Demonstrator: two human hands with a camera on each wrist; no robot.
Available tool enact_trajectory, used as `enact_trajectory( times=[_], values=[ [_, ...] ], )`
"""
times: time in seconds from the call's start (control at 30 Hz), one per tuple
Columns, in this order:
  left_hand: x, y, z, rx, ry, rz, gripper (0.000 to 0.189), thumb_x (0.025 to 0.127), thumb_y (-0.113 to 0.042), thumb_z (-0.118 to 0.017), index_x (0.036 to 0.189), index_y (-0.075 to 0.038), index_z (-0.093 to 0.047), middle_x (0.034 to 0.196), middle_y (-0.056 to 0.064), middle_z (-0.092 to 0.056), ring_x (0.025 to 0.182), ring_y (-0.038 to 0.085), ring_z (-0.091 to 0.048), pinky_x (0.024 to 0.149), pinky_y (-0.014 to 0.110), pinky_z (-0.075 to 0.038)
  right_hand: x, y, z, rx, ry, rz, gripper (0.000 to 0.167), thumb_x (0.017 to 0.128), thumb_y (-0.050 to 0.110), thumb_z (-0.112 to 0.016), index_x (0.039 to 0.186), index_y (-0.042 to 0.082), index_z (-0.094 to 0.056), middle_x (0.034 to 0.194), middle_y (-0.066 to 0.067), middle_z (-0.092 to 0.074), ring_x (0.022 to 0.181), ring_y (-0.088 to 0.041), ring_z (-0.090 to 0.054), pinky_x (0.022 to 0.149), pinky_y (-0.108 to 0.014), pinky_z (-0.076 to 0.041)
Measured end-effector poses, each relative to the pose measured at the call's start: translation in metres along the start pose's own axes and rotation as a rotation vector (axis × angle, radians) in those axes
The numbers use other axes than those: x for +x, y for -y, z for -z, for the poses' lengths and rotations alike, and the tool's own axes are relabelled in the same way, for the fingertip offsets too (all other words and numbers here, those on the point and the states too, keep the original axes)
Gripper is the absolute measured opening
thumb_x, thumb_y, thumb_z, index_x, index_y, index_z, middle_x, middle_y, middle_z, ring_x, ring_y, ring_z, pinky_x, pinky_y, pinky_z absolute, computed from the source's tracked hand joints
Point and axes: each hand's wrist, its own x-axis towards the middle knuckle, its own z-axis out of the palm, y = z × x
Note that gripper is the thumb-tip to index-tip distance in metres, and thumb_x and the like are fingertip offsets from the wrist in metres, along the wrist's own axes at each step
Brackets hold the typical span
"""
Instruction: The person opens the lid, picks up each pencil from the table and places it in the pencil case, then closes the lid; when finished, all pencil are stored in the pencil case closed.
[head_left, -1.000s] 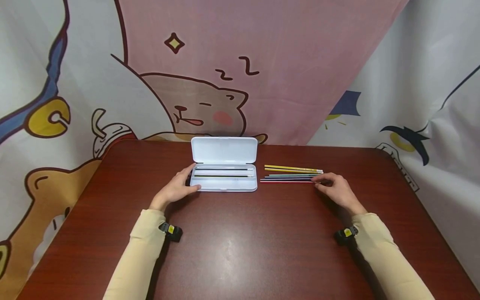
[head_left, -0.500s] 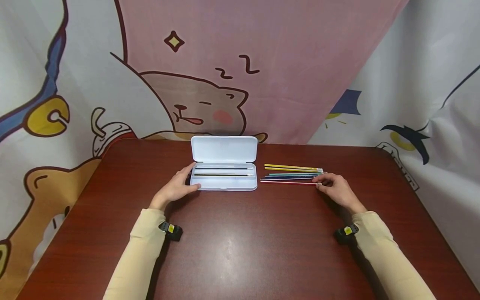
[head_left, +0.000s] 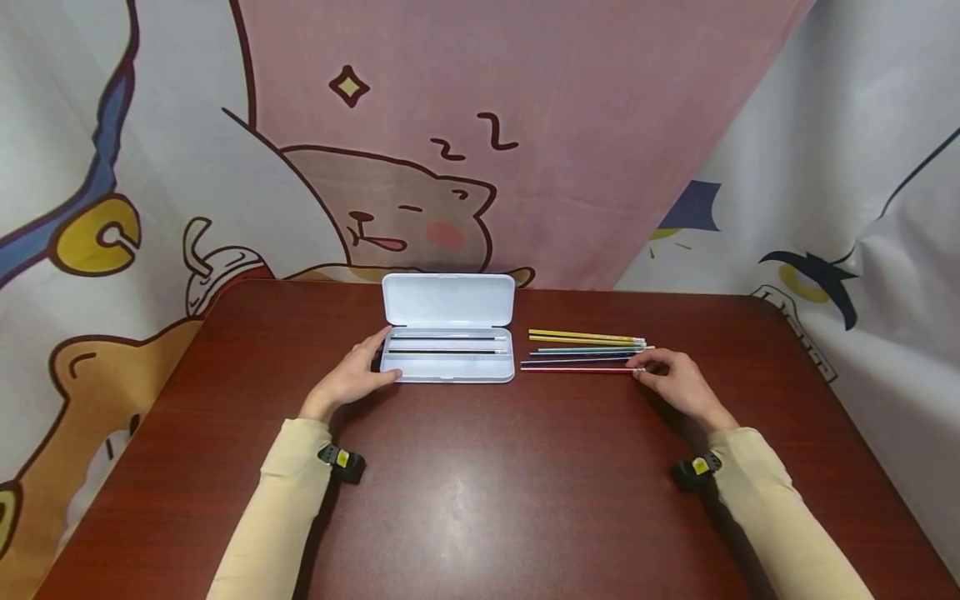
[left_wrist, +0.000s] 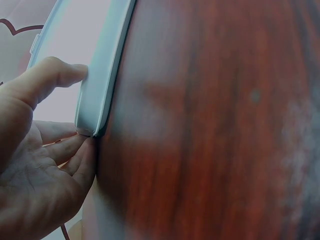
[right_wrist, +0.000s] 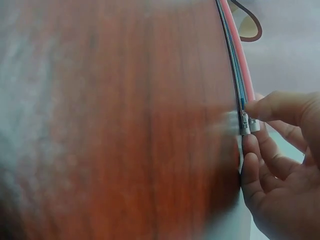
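A white pencil case (head_left: 450, 381) lies open on the table, its lid (head_left: 448, 300) raised at the back. Two dark pencils (head_left: 447, 352) lie inside it. My left hand (head_left: 351, 377) holds the case's left end, the thumb on its front corner and the fingers along its side, as the left wrist view also shows. To the right of the case, my right hand (head_left: 677, 382) pinches the eraser end of a red pencil (head_left: 573, 370) between thumb and fingers. In the right wrist view, a blue pencil (right_wrist: 235, 50) lies right beside the red one.
Behind the red pencil lie several others: blue and green pencils (head_left: 581, 350) and yellow pencils (head_left: 583, 337). The brown wooden table (head_left: 465, 492) extends toward me. A cartoon-printed cloth (head_left: 585, 150) hangs along the table's far edge.
The red pencil's body has shifted slightly toward me, apart from the blue ones, with my right hand at its end. My left hand and the case have stayed in place.
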Motion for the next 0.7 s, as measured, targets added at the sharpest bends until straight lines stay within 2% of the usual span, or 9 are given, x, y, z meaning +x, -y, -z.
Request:
enact_trajectory(
  times=[0.33,0.7],
  values=[
    [0.001,-0.001,0.001,0.001,0.0,0.002,0.082,0.089,-0.022,-0.067,0.152,0.0,-0.02,0.152,0.028,-0.024,0.137,0.044,-0.021,0.108,0.06,-0.018,-0.002,0.004,-0.001,0.068,-0.052,0.073,0.014,0.087,0.002,-0.07,0.101,0.001,-0.072,0.1,-0.014,-0.066,0.084,-0.013,-0.053,0.07,-0.017,-0.039],
    [-0.001,-0.002,0.0,0.001,-0.002,0.006,0.082,0.088,-0.021,-0.067,0.152,0.0,-0.019,0.151,0.028,-0.026,0.135,0.043,-0.026,0.107,0.059,-0.021,0.007,0.014,-0.006,0.136,-0.083,0.119,0.013,0.087,0.002,-0.069,0.1,0.001,-0.072,0.097,-0.013,-0.067,0.079,-0.01,-0.058,0.068,-0.016,-0.044]
  ],
)
